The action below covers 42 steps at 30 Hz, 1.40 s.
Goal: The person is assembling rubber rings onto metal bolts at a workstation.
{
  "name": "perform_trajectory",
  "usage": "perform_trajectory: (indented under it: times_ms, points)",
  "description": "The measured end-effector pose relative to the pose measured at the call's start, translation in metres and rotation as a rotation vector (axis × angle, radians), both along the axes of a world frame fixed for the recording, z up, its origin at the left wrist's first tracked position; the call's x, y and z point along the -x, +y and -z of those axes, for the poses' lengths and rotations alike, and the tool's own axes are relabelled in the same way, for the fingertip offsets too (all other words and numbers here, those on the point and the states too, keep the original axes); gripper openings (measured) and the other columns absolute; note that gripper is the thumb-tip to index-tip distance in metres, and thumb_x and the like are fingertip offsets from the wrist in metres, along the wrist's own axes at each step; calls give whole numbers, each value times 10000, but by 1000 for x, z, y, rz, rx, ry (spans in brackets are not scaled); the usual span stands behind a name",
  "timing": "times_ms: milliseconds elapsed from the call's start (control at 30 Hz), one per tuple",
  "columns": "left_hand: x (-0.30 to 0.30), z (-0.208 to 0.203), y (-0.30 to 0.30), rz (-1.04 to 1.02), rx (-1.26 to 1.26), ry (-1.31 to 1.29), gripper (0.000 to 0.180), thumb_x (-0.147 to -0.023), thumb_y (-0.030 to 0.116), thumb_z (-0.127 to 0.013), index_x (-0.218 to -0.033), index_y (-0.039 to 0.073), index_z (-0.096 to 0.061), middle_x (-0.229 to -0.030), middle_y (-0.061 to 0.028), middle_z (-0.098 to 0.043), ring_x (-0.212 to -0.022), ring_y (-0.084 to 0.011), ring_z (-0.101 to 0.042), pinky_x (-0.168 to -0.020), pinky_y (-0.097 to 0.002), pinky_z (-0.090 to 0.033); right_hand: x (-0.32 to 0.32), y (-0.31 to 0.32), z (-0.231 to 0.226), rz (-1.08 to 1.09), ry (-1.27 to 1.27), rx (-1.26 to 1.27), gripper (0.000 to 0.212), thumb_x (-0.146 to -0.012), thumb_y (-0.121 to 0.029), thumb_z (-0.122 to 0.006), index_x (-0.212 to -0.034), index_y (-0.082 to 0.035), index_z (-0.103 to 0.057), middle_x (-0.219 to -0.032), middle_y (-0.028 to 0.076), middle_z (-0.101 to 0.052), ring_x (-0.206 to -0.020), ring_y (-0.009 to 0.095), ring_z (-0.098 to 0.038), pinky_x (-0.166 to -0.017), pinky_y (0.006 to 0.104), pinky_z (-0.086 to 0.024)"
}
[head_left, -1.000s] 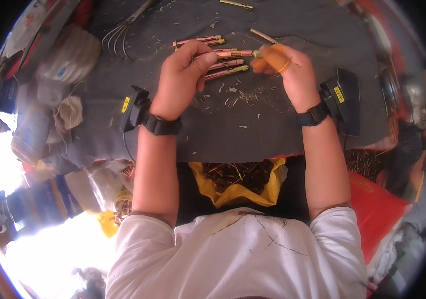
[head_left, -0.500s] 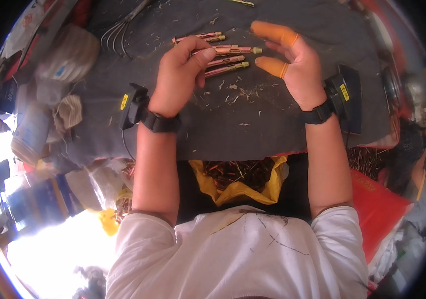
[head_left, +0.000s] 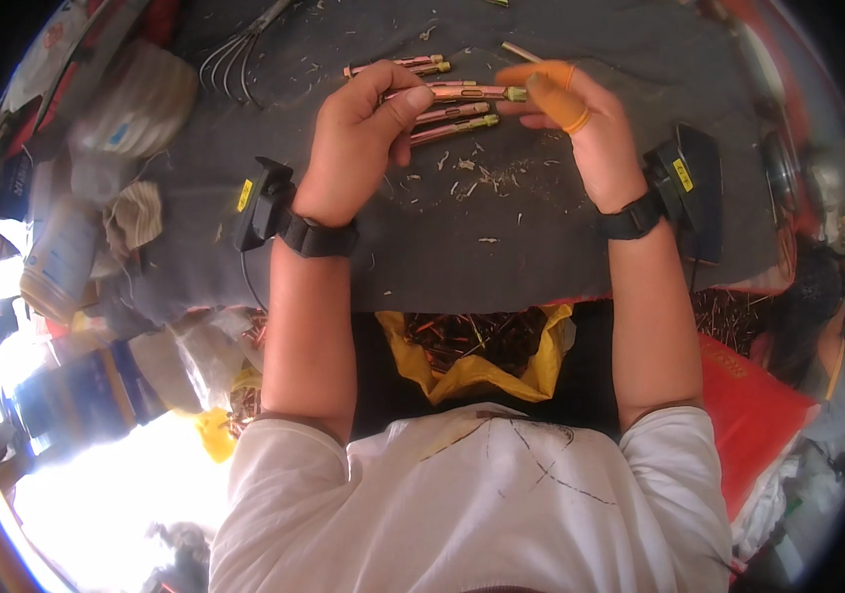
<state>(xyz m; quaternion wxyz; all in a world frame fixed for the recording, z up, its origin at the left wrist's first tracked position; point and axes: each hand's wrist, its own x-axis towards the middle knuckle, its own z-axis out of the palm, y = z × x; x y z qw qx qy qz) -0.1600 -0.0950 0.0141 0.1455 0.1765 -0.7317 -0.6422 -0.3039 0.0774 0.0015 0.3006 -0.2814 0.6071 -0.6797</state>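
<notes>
My left hand [head_left: 363,124] is closed, with thumb and forefinger pinching a copper-coloured expansion bolt [head_left: 470,93] that points to the right. At its yellowish nut end, my right hand [head_left: 581,114] is closed, the thumb and a finger meeting there in orange finger cots. Exactly how the fingertips sit on the nut is hard to make out. Similar expansion bolts [head_left: 457,129] lie just below the held one, partly under my left hand, and a couple more bolts [head_left: 422,67] lie above it. A thin rod [head_left: 521,51] shows behind my right fingers.
Dark grey cloth [head_left: 482,267] covers the table, strewn with pale shavings. Bent metal prongs [head_left: 235,64] lie at the far left. A yellow-edged bag [head_left: 487,381] of metal parts is at the table's near edge, with a red bag [head_left: 754,415] to the right.
My right hand has closed from a spread position and its thumb has moved up to the nut end of the bolt. My left hand has barely moved, still holding the bolt.
</notes>
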Motion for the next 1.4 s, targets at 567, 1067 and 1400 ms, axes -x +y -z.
perform_trajectory:
  times_ms: [567, 1067, 1400]
  points:
    - [0, 1, 0, 12, 12, 3, 146, -952, 199, -572, -951, 56, -602, -658, 45, -512, -538, -36, -448, -508, -182, -333, -3, -3, 4, 8, 288, -87, 172, -879, -93, -634, -1012, 14, -656, -927, 40, -677, -871, 92, -617, -762, 225, -468]
    - [-8, 10, -5, 137, 646, -226, 247, -718, 149, -758, -935, 46, -703, -895, -68, -661, -818, -196, -624, -743, -305, -483, -12, -7, 9, 65, 682, -514, 181, -850, -122, -666, -1017, -56, -689, -956, 61, -696, -821, 152, -652, -749, 262, -492]
    - [-2, 11, 6, 13, 865, -109, 151, -756, 115, -719, -869, 48, -645, -844, -49, -626, -744, -208, -579, -687, -324, -465, -4, -6, 14, 117, 458, -411, 216, -865, -240, -635, -988, -70, -685, -838, 51, -687, -730, 156, -639, -626, 276, -461]
